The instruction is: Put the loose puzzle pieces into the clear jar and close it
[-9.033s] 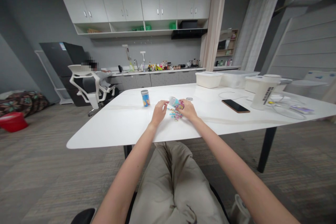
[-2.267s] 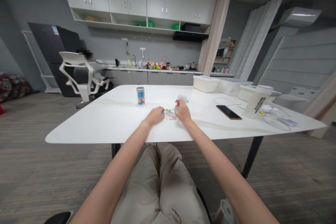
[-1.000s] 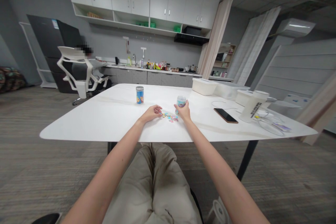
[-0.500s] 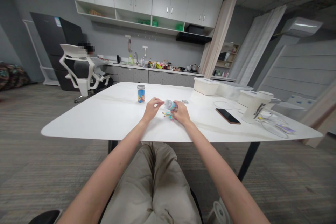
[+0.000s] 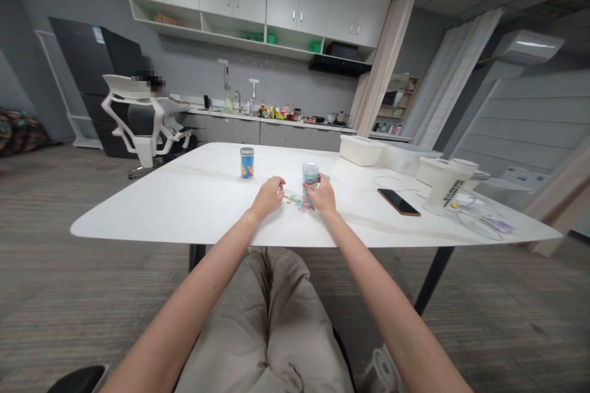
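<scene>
My right hand (image 5: 324,199) is wrapped round a clear jar (image 5: 310,173) with a light-blue patterned label, and the jar stands upright. Below it lies a small heap of colourful pieces (image 5: 299,201), too small to tell apart. To the left of the heap, my left hand (image 5: 268,198) has its fingertips pressed together close to the pieces. Whatever they hold, if anything, is hidden. A second jar (image 5: 247,163), blue-labelled with a grey metal lid, stands farther back on the left. Part of a flat round lid (image 5: 327,178) shows behind my right hand.
A white table (image 5: 152,212) carries everything. On its right are a dark phone (image 5: 398,202), a white cup (image 5: 445,190) with black lettering, cables and lidded boxes (image 5: 360,151). Beyond the table a person sits in a white-framed chair (image 5: 146,147) by the kitchen counter.
My right hand has turned the jar from lying tilted, mouth toward my left hand, to upright. My left hand has drawn back from its mouth and down to the heap's left side.
</scene>
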The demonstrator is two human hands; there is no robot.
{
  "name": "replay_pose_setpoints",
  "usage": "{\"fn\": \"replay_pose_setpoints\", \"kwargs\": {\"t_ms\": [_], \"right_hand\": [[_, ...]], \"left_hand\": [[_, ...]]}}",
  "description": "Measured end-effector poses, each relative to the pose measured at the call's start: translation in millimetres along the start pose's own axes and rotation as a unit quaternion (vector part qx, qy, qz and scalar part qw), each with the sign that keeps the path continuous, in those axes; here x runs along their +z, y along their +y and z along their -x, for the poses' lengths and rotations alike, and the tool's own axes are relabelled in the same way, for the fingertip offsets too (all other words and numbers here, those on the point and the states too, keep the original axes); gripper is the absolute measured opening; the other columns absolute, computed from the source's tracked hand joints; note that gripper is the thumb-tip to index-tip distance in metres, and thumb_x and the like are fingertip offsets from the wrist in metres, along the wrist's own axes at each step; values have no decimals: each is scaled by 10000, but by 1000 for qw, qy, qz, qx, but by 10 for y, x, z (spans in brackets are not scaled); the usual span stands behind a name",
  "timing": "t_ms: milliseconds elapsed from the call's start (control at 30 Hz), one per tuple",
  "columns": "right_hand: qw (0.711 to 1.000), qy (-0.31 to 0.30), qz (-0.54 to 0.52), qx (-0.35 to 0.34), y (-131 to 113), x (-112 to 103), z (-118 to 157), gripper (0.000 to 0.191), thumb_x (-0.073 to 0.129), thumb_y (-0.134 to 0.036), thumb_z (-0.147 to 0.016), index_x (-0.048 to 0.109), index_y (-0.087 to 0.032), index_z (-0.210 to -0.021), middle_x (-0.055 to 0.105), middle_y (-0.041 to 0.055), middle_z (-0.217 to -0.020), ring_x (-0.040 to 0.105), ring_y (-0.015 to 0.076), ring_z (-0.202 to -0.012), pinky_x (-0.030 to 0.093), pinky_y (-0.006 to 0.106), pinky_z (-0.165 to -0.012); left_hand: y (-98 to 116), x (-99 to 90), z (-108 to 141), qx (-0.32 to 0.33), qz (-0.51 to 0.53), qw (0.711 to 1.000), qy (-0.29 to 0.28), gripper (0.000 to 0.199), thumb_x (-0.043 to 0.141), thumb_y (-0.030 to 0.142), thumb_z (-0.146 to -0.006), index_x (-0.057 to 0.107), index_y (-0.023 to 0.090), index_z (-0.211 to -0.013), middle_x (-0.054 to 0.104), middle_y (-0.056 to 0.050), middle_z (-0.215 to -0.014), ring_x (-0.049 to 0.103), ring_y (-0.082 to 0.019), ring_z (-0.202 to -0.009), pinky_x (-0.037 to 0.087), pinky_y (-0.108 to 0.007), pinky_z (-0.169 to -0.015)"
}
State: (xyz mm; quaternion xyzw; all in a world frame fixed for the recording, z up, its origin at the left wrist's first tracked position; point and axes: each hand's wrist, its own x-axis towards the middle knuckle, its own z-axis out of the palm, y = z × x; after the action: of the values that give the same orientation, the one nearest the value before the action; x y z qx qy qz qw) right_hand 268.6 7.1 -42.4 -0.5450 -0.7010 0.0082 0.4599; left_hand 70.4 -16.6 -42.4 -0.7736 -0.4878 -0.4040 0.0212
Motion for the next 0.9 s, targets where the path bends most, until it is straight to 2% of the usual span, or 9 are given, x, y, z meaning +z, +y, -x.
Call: {"fn": "replay_pose_setpoints", "kwargs": {"t_ms": [100, 200, 400, 533, 733, 900], "right_hand": [[999, 2, 10, 53, 46, 16, -7, 526, 617, -428, -803, 506, -138, -1227, 646, 167, -1105, 604, 289, -1030, 456, 414, -904], [998, 11, 10, 58, 55, 27, 0, 524, 645, -436, -784, 525, -147, -1205, 658, 163, -1081, 616, 281, -1005, 465, 404, -890], [997, -14, 22, 72, 4, 7, 10, 534, 641, -433, -789, 514, -154, -1227, 660, 156, -1105, 617, 281, -1040, 471, 404, -897], [997, -15, 21, 75, 1, -1, 17, 518, 645, -420, -787, 518, -159, -1216, 664, 150, -1096, 620, 277, -1039, 476, 395, -889], [998, -13, 3, 62, 14, 10, 34, 472, 669, -397, -768, 537, -175, -1163, 668, 134, -1064, 621, 272, -1002, 474, 398, -882], [999, -18, -12, 24, 21, 19, 18, 463, 666, -380, -767, 529, -183, -1163, 659, 125, -1062, 605, 271, -1009, 464, 402, -892]], "left_hand": [[-58, 67, 40, -4, -53, 992, -114, 251, 495, 131, -827, 651, 158, -1021, 644, -110, -1073, 593, -243, -1029, 459, -381, -957], [-65, 102, 68, 3, -78, 983, -169, 259, 491, 185, -856, 688, 183, -1024, 641, -114, -1146, 585, -261, -1082, 450, -393, -969], [-73, 111, 77, -6, -84, 983, -164, 209, 515, 207, -856, 681, 196, -983, 650, -96, -1078, 587, -248, -1067, 455, -387, -953], [-92, 125, 71, -12, -79, 985, -155, 230, 530, 225, -864, 674, 190, -1038, 637, -108, -1110, 592, -255, -1058, 466, -381, -940], [-104, 119, 59, 6, -65, 982, -177, 223, 522, 269, -885, 704, 217, -1003, 625, -87, -1116, 595, -243, -1051, 462, -369, -954], [-138, 102, 54, 15, -7, 988, -156, 136, 597, 267, -836, 676, 188, -913, 642, -77, -1006, 608, -221, -978, 468, -352, -927]]}}
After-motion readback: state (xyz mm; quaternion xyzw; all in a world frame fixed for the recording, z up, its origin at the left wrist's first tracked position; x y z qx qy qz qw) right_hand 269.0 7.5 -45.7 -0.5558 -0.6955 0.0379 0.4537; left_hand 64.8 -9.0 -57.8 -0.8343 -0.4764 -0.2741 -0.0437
